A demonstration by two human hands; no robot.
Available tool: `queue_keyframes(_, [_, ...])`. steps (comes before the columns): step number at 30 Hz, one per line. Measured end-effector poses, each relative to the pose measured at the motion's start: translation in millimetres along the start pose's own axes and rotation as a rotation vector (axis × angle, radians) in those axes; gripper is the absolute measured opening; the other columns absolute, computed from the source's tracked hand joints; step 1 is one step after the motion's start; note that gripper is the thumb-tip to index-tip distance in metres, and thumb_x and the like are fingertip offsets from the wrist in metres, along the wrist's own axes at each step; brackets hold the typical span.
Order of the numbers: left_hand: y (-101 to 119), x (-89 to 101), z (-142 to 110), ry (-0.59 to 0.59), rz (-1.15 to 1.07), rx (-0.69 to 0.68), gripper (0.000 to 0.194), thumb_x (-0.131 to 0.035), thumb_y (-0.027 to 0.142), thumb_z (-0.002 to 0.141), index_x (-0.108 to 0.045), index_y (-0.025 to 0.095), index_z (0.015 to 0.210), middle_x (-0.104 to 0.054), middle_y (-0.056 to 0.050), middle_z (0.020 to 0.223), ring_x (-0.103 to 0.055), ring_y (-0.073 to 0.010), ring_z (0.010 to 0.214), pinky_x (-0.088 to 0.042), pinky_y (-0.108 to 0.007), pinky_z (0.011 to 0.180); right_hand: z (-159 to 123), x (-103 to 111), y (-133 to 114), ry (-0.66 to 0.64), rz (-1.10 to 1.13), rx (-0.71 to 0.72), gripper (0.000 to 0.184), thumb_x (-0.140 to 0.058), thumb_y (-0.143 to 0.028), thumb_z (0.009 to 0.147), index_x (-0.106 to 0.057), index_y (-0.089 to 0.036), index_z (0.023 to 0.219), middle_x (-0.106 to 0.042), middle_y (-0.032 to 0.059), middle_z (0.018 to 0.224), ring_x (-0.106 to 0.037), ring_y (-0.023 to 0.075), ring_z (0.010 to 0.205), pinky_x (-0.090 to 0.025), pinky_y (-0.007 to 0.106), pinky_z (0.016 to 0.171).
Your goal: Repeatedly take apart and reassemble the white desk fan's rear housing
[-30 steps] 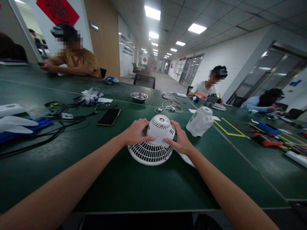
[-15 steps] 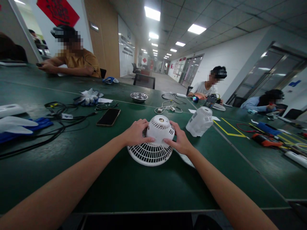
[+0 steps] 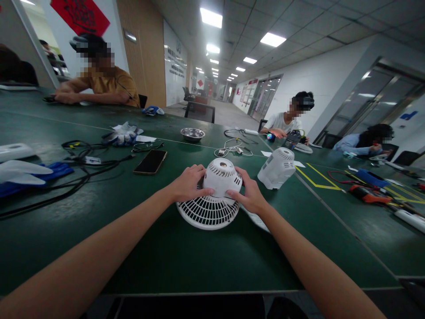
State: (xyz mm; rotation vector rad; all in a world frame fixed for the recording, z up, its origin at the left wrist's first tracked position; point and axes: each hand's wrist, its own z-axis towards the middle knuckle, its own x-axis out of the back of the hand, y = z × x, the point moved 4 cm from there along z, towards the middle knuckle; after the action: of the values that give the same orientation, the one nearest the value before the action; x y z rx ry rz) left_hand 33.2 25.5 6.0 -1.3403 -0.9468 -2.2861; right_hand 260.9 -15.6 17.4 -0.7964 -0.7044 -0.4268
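Observation:
A white fan head lies face down on the green table [image 3: 186, 261], its round grille [image 3: 208, 213] flat on the surface and its domed motor housing [image 3: 222, 178] pointing up. My left hand [image 3: 186, 184] wraps the housing's left side, thumb on the front. On the opposite side my right hand [image 3: 249, 192] grips the housing with curled fingers. A second white fan part [image 3: 277, 167] rests just to the right, untouched.
A black phone [image 3: 151, 161], tangled black cables [image 3: 83, 166], gloves [image 3: 123, 134] and a metal bowl [image 3: 192, 133] lie beyond. Tools and a yellow-taped area [image 3: 315, 178] are at right. Three other people sit at the table's far sides.
My hands and the fan head have barely moved. The person at the far left has lowered their arms onto the table.

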Motion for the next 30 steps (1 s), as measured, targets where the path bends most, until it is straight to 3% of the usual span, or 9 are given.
queue_keyframes(10, [-1.6, -2.3, 1.3, 0.020, 0.029, 0.012, 0.065, -0.061, 0.070, 0.079, -0.062, 0.017, 0.117, -0.060, -0.012, 0.113, -0.054, -0.0302, 0.104, -0.043, -0.047, 0.091, -2.1, -3.6, 5.4, 0.016, -0.034, 0.030, 0.079, -0.072, -0.049, 0.082, -0.035, -0.024, 0.147, -0.062, 0.0131, 0.132, -0.066, 0.0304, 0.109, -0.054, 0.049, 0.094])
queue_keyframes(18, [5.0, 0.7, -1.1, -0.004, 0.038, -0.010, 0.063, -0.056, 0.068, 0.085, -0.060, 0.017, 0.122, -0.059, -0.013, 0.121, -0.054, -0.0298, 0.107, -0.043, -0.046, 0.093, -1.1, -2.5, 2.4, -0.002, -0.025, 0.022, 0.078, -0.072, -0.046, 0.083, -0.035, -0.023, 0.148, -0.061, 0.0135, 0.133, -0.066, 0.0297, 0.111, -0.054, 0.049, 0.095])
queue_keyframes(30, [-0.3, -0.5, -0.3, 0.008, 0.017, -0.020, 0.066, -0.060, 0.067, 0.082, -0.060, 0.017, 0.125, -0.060, -0.014, 0.122, -0.055, -0.0317, 0.110, -0.044, -0.049, 0.094, 0.0, -3.0, -1.2, -0.007, -0.050, 0.026, 0.080, -0.074, -0.049, 0.081, -0.035, -0.023, 0.146, -0.059, 0.0147, 0.135, -0.064, 0.0308, 0.114, -0.054, 0.050, 0.095])
